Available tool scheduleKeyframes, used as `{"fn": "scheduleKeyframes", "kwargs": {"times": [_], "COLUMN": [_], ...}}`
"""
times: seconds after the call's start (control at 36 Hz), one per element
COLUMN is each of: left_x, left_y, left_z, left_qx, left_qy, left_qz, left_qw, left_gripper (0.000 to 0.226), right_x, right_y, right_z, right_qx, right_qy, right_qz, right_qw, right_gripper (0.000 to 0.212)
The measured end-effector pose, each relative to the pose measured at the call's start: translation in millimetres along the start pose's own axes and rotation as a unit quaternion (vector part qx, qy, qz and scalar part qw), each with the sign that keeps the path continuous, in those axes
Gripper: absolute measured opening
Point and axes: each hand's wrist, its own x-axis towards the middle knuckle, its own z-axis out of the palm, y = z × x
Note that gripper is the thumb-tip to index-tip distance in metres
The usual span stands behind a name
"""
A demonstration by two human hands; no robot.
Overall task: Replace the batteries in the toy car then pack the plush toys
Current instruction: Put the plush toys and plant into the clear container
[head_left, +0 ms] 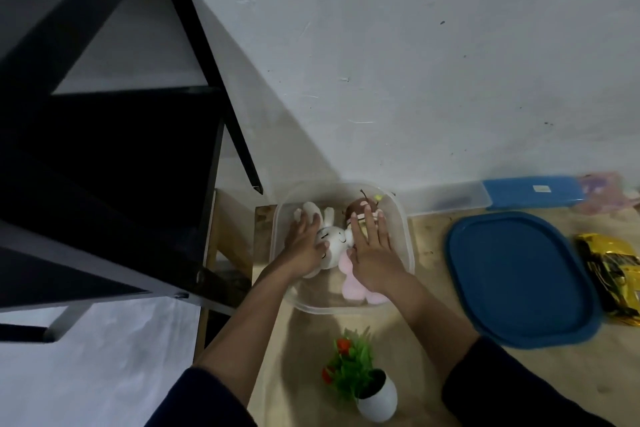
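Two hands press down on three plush toys packed inside one clear plastic tub (409, 246) on a wooden table (433, 367). The left hand (304, 248) lies flat, fingers straight, on a white rabbit plush (335, 240) at the tub's left side. The right hand (372, 255) lies flat with fingers spread over a brown plush (358, 207) at the tub's far side. Neither hand grips anything. A pink plush (351, 286) shows beneath the right wrist, against the tub's near wall. One dark blue lid (519, 279) lies flat on the table just right of the tub, apart from it. Right of that lid is one gold foil packet (613, 276). Beyond the tub's far right corner, against the white wall (415, 63), lies a second clear box (446, 198) with a lighter blue cover (533, 192). In front of the tub stands one small potted plant (375, 399) in a white pot, showing two red blooms. A black shelf frame (121, 149) rises left of the tub.
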Motion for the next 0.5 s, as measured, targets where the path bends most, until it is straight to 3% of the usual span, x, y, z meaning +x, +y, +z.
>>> {"fn": "scheduleKeyframes", "kwargs": {"times": [0.28,0.5], "left_x": [-6.6,-19.8], "left_y": [9.7,19.0], "left_z": [12.2,15.8], "left_qx": [0.034,0.060], "left_qy": [0.044,0.083], "left_qz": [-0.044,-0.015], "left_qw": [0.997,0.995], "left_gripper": [0.057,0.059], "right_x": [-11.4,-23.9], "right_y": [-0.5,1.6], "right_z": [-8.8,-19.9], "right_qx": [0.058,0.104], "right_qy": [-0.063,-0.028], "right_qz": [0.036,-0.001], "right_qw": [0.996,0.994], "right_gripper": [0.070,0.077]}}
